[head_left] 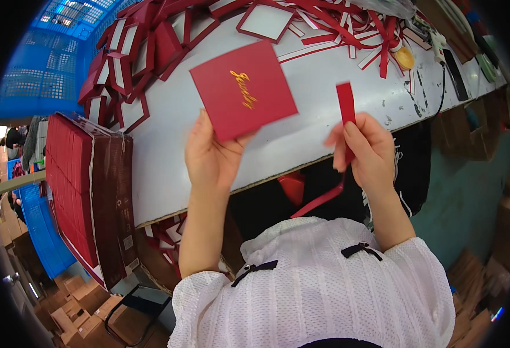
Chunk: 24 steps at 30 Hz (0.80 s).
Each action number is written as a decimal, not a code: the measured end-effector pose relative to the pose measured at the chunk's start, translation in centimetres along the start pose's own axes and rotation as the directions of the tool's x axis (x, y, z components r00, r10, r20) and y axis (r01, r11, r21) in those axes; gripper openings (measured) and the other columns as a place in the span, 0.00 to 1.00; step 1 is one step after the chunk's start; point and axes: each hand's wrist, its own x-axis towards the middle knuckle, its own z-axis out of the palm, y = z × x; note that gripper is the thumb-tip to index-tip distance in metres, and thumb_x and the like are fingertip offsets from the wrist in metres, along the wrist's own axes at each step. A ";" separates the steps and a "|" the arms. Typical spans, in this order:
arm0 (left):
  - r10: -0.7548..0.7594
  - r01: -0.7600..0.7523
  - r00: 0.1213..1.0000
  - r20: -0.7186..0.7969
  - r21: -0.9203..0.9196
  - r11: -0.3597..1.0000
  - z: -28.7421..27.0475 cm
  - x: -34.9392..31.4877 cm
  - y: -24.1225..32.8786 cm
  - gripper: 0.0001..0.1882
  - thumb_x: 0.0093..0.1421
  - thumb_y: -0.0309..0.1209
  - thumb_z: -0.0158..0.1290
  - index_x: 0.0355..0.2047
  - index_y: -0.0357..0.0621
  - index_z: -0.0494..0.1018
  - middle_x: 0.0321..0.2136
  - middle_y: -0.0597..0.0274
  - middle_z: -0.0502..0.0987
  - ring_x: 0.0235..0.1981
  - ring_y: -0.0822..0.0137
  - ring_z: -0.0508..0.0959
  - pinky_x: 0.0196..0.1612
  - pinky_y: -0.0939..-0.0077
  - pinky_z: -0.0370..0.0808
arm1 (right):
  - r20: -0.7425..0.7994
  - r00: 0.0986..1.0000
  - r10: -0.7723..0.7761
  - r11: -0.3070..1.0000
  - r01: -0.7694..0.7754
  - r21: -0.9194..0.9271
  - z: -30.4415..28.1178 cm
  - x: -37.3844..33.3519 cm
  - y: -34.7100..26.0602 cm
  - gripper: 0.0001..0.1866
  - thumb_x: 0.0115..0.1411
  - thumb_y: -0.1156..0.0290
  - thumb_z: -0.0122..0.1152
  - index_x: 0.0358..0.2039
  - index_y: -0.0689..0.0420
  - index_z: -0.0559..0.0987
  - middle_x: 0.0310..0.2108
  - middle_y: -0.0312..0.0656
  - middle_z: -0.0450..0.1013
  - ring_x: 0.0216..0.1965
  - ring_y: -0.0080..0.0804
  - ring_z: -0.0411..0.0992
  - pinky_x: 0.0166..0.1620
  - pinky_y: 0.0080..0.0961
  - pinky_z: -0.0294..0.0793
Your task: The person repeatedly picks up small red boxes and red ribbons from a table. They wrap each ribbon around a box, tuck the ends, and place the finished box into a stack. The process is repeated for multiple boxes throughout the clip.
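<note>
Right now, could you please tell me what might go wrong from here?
The red square piece, held only near its lower edge by the left hand, might slip. The red strip in the right hand trails past the table edge and could snag. The heaped red boxes lean on each other and may slide.

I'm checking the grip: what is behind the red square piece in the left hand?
Fingers of the left hand go behind the red square piece at its lower edge, with the white table beyond. The piece's back is covered from view.
</note>
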 end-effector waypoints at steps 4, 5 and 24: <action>-0.118 0.148 0.975 0.188 -0.154 0.977 -0.6 -2.9 -1.2 0.20 0.62 0.39 0.35 0.49 0.37 0.58 0.48 0.50 0.65 0.48 0.53 0.68 0.50 0.55 0.66 | -0.011 0.996 -0.091 0.996 0.091 -0.005 1.7 1.8 -1.4 0.14 0.49 0.73 0.59 0.35 0.63 0.68 0.28 0.36 0.70 0.26 0.16 0.68 0.26 0.11 0.67; -0.109 0.137 0.977 0.185 -0.142 0.980 -0.4 -3.5 -1.5 0.21 0.62 0.39 0.36 0.49 0.37 0.58 0.48 0.49 0.65 0.48 0.54 0.68 0.50 0.56 0.66 | -0.004 0.993 -0.116 0.993 0.116 -0.016 1.9 2.0 -1.4 0.14 0.49 0.74 0.59 0.35 0.63 0.68 0.28 0.36 0.70 0.26 0.16 0.68 0.27 0.12 0.68; 0.107 -0.131 0.989 0.105 0.257 0.958 3.3 -6.1 -3.8 0.17 0.63 0.35 0.30 0.43 0.34 0.61 0.39 0.53 0.70 0.38 0.64 0.72 0.41 0.72 0.69 | 0.301 0.918 -0.256 0.854 0.361 -0.374 2.4 -2.3 -1.8 0.07 0.51 0.76 0.55 0.18 0.61 0.70 0.13 0.40 0.62 0.13 0.30 0.60 0.18 0.23 0.57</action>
